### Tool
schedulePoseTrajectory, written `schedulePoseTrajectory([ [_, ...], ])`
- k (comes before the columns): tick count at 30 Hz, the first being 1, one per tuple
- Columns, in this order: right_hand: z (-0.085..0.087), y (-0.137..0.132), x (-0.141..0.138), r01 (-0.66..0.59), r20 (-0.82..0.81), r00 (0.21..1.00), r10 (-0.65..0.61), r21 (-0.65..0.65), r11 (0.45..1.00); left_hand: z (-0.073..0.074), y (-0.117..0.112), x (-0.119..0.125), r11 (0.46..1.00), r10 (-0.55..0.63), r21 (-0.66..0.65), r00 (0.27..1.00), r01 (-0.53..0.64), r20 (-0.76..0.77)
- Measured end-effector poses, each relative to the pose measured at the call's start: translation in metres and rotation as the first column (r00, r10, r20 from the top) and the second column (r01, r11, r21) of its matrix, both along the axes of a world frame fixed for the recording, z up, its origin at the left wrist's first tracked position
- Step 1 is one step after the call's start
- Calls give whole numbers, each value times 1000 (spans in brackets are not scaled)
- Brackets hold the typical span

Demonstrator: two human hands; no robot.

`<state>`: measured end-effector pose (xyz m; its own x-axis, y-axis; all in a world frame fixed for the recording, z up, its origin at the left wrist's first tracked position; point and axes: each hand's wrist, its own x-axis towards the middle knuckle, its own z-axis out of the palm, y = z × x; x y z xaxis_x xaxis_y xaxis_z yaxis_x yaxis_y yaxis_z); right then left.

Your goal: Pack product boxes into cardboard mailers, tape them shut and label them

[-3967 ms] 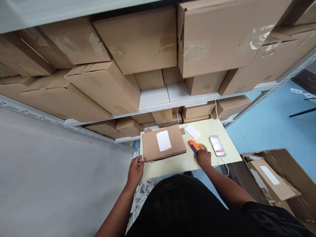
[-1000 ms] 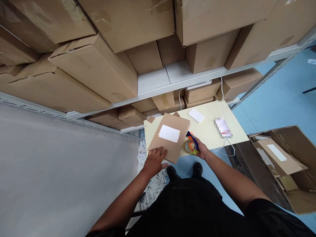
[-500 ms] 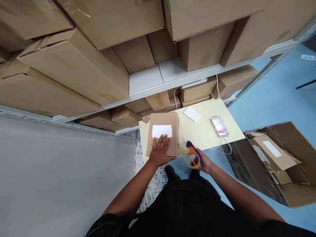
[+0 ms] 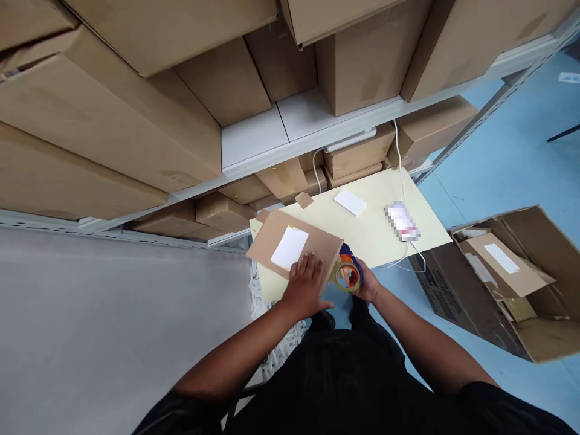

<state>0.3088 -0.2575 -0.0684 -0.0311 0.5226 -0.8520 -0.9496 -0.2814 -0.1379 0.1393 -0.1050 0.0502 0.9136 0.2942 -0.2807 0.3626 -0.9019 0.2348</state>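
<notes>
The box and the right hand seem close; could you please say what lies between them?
The head view shows the tape dispenser between the box and the right hand, which grips it.

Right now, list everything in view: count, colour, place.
carton: one, brown, over table
label: one, white, on carton
tape dispenser: one, orange-blue, beside carton
flat item: one, white, on table
pixelated device: one, whitish, on table
table: one, cream, centre
shelf rack: one, grey, behind table
boxes: many, brown, on rack
open box: one, brown, right
strips: many, white, below table
left hand: one, bare, on carton
right hand: one, bare, holding dispenser
</notes>
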Motion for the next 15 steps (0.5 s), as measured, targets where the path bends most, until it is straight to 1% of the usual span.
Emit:
schedulePoseTrajectory([
  [1, 1, 8, 11, -47, -5, 999, 47, -6, 999, 2, 8, -11, 997, -75, -5, 997, 75, -4],
  [3, 5, 28, 31, -127, 25, 991, 128, -25, 992, 3, 26, -25, 988, -153, 9, 988, 153, 0],
  [4, 7, 40, 40, -153, 61, 986, 155, -41, 987, 1, 33, -27, 987, -161, 24, 987, 160, 10],
  [6, 12, 58, 53, -164, 150, 974, 173, -69, 984, -4, 43, -25, 990, -130, 64, 991, 128, 37],
  [8, 15, 62, 60, -137, 222, 963, 154, -89, 987, -9, 47, -18, 993, -76, 93, 995, 70, 65],
  [9, 16, 56, 60, -113, 242, 961, 133, -93, 989, -11, 47, -14, 994, -52, 97, 996, 45, 74],
  [11, 14, 29, 47, -67, 235, 968, 86, -90, 994, -14, 44, -6, 995, -6, 96, 996, -3, 91],
  [13, 8, -8, 18, -45, 164, 985, 58, -81, 996, -17, 37, 4, 994, 48, 95, 992, -59, 117],
  [15, 1, -40, -19, -69, 111, 991, 77, -75, 995, -20, 27, 18, 988, 106, 95, 983, -121, 151],
])
